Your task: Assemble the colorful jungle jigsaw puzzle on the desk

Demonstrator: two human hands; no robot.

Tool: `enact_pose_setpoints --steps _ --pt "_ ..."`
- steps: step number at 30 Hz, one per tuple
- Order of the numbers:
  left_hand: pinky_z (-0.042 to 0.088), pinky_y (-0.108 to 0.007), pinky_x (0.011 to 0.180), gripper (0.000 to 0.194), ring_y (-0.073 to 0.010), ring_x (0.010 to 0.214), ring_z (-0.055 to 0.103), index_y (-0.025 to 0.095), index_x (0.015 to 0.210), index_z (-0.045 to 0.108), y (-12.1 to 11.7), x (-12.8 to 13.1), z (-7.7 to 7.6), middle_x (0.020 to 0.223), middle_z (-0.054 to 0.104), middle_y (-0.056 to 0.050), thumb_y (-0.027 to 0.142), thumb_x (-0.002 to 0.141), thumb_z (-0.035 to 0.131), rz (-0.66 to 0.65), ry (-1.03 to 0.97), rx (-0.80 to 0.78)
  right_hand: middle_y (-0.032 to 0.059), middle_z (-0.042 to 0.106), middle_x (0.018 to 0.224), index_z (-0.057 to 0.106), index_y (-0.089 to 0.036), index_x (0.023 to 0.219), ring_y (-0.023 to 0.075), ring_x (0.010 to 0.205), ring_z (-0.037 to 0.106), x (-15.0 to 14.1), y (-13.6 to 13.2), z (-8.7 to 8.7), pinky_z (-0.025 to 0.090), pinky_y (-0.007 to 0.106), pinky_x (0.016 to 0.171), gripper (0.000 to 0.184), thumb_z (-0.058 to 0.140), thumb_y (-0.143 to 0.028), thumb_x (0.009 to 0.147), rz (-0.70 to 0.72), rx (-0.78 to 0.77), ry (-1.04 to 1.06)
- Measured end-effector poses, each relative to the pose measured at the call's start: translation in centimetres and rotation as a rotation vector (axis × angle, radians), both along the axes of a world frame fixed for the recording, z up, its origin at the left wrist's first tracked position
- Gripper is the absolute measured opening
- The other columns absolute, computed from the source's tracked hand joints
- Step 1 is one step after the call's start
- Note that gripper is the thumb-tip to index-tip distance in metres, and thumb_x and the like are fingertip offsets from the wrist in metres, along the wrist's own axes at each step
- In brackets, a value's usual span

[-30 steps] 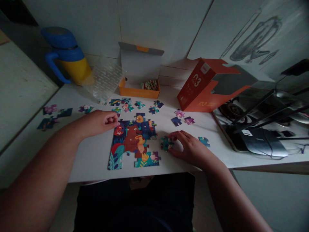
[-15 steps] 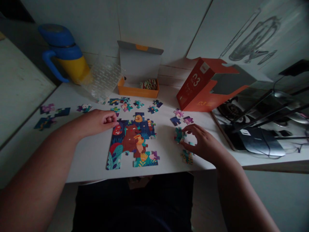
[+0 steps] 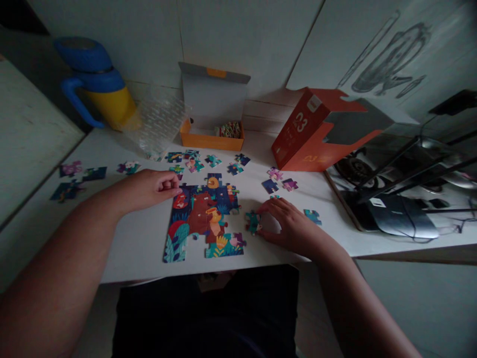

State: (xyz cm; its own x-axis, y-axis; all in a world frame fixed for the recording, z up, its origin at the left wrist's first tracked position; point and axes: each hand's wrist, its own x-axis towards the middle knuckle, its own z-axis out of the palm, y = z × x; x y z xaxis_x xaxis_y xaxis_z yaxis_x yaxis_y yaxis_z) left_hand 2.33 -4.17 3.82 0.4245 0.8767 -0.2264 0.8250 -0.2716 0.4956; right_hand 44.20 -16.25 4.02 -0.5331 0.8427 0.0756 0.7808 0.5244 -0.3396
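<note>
A partly joined jigsaw puzzle (image 3: pixel 199 219) with a brown bear lies flat, showing a gap along its lower edge and an uneven right side. By its top left corner rests my left hand (image 3: pixel 154 188), fingers curled closed, with nothing visible in them. To the right of the puzzle, my right hand (image 3: pixel 288 223) pinches a teal puzzle piece (image 3: pixel 253 223) between thumb and fingers. That piece is apart from the joined section. Part of another teal piece (image 3: pixel 275 197) shows just behind the right hand. A further loose piece (image 3: pixel 312 216) lies right of it.
Loose pieces (image 3: pixel 194 161) lie behind the puzzle, with more at left (image 3: pixel 69 189) and right (image 3: pixel 270 186). At the back stand an open orange box (image 3: pixel 212 141), a plastic bag (image 3: pixel 158 122), a blue-yellow jug (image 3: pixel 108 94) and a red box (image 3: pixel 298 132). A gas stove (image 3: pixel 395 214) is at right.
My right hand has moved left toward the puzzle, carrying the teal puzzle piece with it. My left hand has stayed in place.
</note>
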Motion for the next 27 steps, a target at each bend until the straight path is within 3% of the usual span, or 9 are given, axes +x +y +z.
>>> enact_pose_setpoints --steps 5,9,13,19,27 --pt "0.042 -0.026 0.071 0.031 -0.0149 0.072 0.06 0.018 0.099 0.066 0.0 -0.1 -0.2 0.08 0.068 -0.001 0.047 0.095 0.058 -0.011 -0.002 0.002 0.0122 0.072 0.133 0.069 -0.025 0.128 0.0312 0.126 0.069 0.3 0.5 0.0 0.058 0.054 0.112 0.032 0.077 -0.038 0.1 0.015 0.0 -0.006" --pt "0.041 -0.027 0.069 0.028 -0.0163 0.071 0.061 0.019 0.097 0.067 0.1 -0.2 -0.3 0.08 0.068 -0.002 0.046 0.094 0.059 -0.009 0.004 0.004 0.0128 0.073 0.132 0.069 -0.024 0.13 0.0305 0.124 0.07 2.0 0.1 0.7 0.058 0.053 0.11 0.029 0.069 -0.037 0.105 -0.083 0.053 0.005" --pt "0.041 -0.027 0.069 0.026 -0.0164 0.072 0.061 0.02 0.098 0.068 0.2 -0.2 -0.3 0.081 0.069 -0.001 0.045 0.095 0.061 -0.001 0.015 0.005 0.0115 0.077 0.119 0.073 -0.023 0.123 0.0281 0.108 0.075 4.8 -1.8 1.1 0.062 0.049 0.098 0.026 0.065 -0.042 0.106 -0.172 0.054 -0.024" --pt "0.039 -0.024 0.074 0.021 -0.0105 0.072 0.054 0.013 0.104 0.068 -0.1 -0.1 -0.3 0.078 0.067 0.003 0.033 0.099 0.062 0.017 0.012 -0.002 0.0099 0.079 0.111 0.075 -0.024 0.12 0.0254 0.096 0.079 7.5 -6.0 0.3 0.066 0.043 0.087 0.032 0.065 -0.051 0.106 -0.273 0.011 -0.064" --pt "0.042 -0.025 0.072 0.028 -0.0117 0.072 0.058 0.014 0.101 0.069 0.2 -0.7 -0.6 0.077 0.069 0.003 0.041 0.097 0.061 -0.003 -0.012 0.049 0.0118 0.077 0.117 0.069 -0.023 0.127 0.027 0.101 0.079 7.9 -8.5 -0.8 0.067 0.044 0.091 0.038 0.069 -0.053 0.103 -0.306 -0.01 -0.041"
